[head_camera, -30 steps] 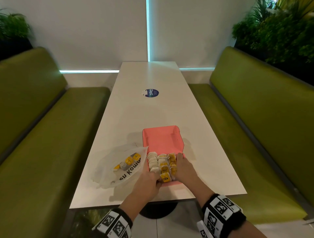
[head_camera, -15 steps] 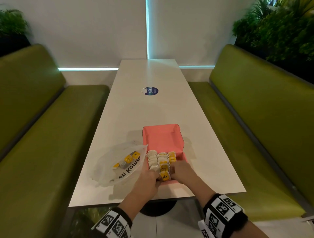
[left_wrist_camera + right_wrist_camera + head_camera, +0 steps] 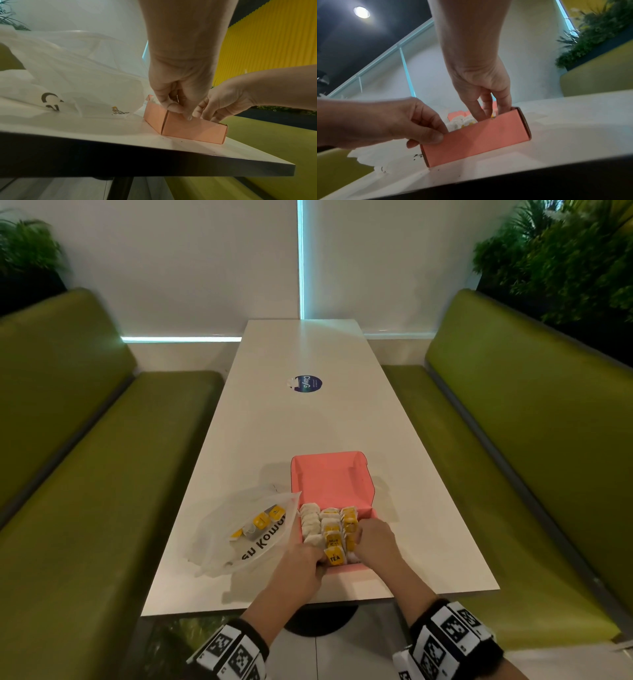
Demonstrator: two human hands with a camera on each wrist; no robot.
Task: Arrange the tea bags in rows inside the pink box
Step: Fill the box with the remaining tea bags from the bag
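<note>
**Both hands in the pink box**

I see one white surface (image 3: 308, 422) carrying one plastic bag (image 3: 239, 529), then one pink box (image 3: 330, 477) with three rows of tea bags (image 3: 329, 529); one tag reads "TEA". My left hand (image 3: 301, 568) pinches the near-left box corner; my right hand (image 3: 375, 542) fingers dip straight among the bags.

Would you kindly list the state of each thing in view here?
pink box: open, lid back.
tea bags: in rows inside box.
plastic bag: open, some tea bags inside.
left hand: grips box's near-left corner.
right hand: fingers reach down into box.
</note>
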